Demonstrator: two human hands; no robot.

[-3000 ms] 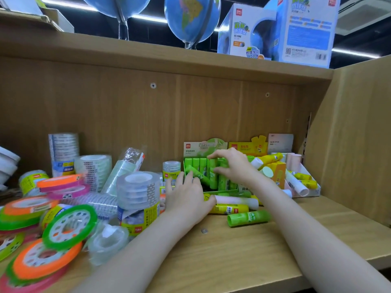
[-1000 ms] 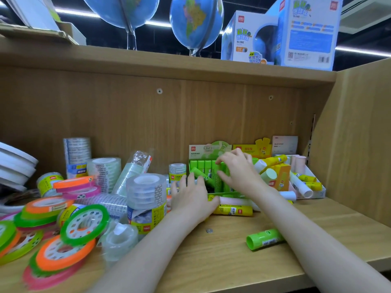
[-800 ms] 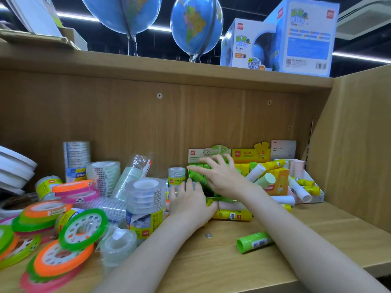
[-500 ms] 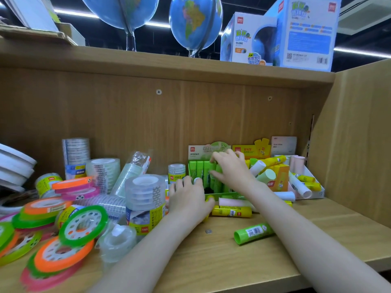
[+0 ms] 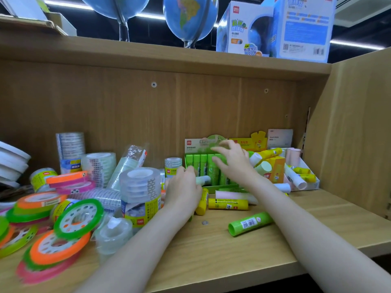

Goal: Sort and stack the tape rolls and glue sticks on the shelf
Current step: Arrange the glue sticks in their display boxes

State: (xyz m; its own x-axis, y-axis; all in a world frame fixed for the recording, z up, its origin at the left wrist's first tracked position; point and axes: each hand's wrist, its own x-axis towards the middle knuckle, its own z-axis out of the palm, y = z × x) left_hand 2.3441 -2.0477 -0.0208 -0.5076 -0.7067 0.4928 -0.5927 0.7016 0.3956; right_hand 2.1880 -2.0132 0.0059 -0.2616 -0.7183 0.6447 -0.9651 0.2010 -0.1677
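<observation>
At the green box (image 5: 209,182) my right hand (image 5: 233,163) has lifted, fingers loose; green sticks (image 5: 201,166) now stand straighter. Left hand's (image 5: 183,191) grip: cannot tell.

We see a wooden shelf (image 5: 264,256) with a back panel and a side wall on the right. On its left part lie flat tape reels (image 5: 78,217) in green, orange and pink, overlapping one another, with stacks of clear tape (image 5: 140,188) standing just behind them. A small clear roll (image 5: 113,232) sits near the front. Toward the middle, a green glue stick (image 5: 249,224) lies on its side, apart from a yellow one (image 5: 228,204) farther back. A small washer (image 5: 204,222) lies between them. At the back stand a green tray of glue sticks (image 5: 203,166) and, to its right, a white tray (image 5: 311,176).
</observation>
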